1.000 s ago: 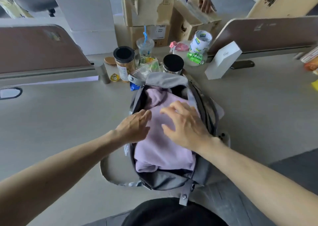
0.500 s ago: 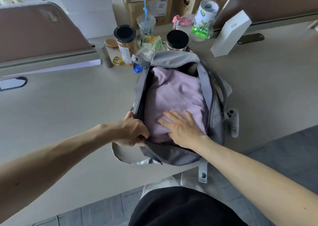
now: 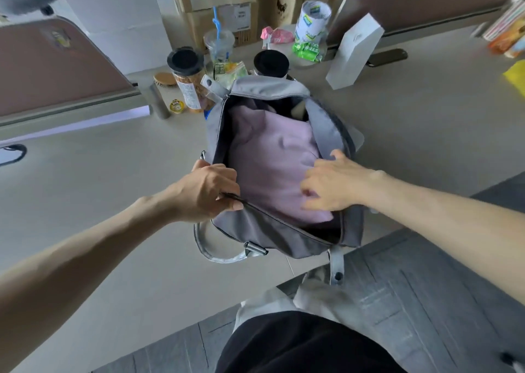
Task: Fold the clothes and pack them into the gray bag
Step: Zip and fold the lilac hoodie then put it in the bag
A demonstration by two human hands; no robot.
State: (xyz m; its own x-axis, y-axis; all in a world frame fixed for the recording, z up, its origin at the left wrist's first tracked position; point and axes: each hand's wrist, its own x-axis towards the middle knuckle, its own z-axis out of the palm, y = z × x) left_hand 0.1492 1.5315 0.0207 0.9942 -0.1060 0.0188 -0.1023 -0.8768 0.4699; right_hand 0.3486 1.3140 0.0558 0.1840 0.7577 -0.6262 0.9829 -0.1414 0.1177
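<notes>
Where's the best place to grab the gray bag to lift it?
Set your grip on the handle loop at the near-left side of the gray bag, coming from the left. It curves out from the bag wall onto the table, an open loop fingers can hook through.

Snack jar (image 3: 190, 88), black-lidded can (image 3: 271, 64) crowd gray bag (image 3: 270, 236) far end; desk (image 3: 99, 173) leftward open (white box (image 3: 353, 51) right).

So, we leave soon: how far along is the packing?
Done: a folded lilac garment lies inside the gray bag. In hand: the left grip holds the bag's near zipper edge, while the right grip presses the garment down. Left: the bag is unzipped, so closing it remains; whether more clothes wait out of view, I cannot tell.
</notes>
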